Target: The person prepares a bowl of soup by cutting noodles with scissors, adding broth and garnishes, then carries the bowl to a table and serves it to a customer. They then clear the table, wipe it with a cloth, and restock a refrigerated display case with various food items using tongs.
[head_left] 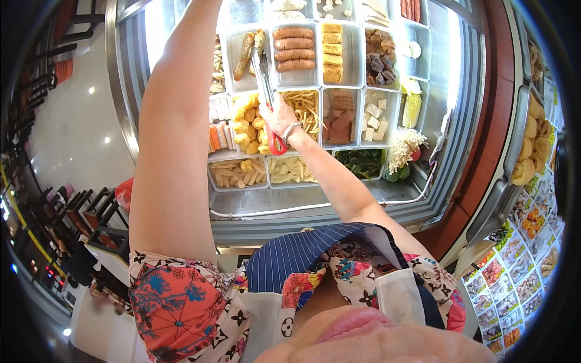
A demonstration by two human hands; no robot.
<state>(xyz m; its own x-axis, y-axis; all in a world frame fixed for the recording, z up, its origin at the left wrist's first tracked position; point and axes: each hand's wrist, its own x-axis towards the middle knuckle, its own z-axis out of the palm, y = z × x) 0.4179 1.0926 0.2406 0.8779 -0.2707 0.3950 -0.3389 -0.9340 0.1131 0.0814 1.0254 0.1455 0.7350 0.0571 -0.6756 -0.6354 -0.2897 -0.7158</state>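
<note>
My right hand [281,117] is closed around a pair of metal tongs [263,78] with red handle ends. The tongs point away from me, their tips over long browned pieces [244,55] in a clear plastic bin; whether they grip one I cannot tell. Below the hand lie yellow puffy pieces [244,119], with pale yellow strips [310,109] to its right. Scored sausages [295,45] and yellow blocks [332,53] fill bins farther back. My left arm [172,130] stretches past the top edge, so the left hand is hidden.
A metal-framed display case [124,85] surrounds the bins. A white cable [290,211] runs along its near side. Leafy greens [361,163] and pale enoki mushrooms [404,148] sit at the near right. Outside, a metal tray [511,145] holds round fried pieces; stools stand at the left.
</note>
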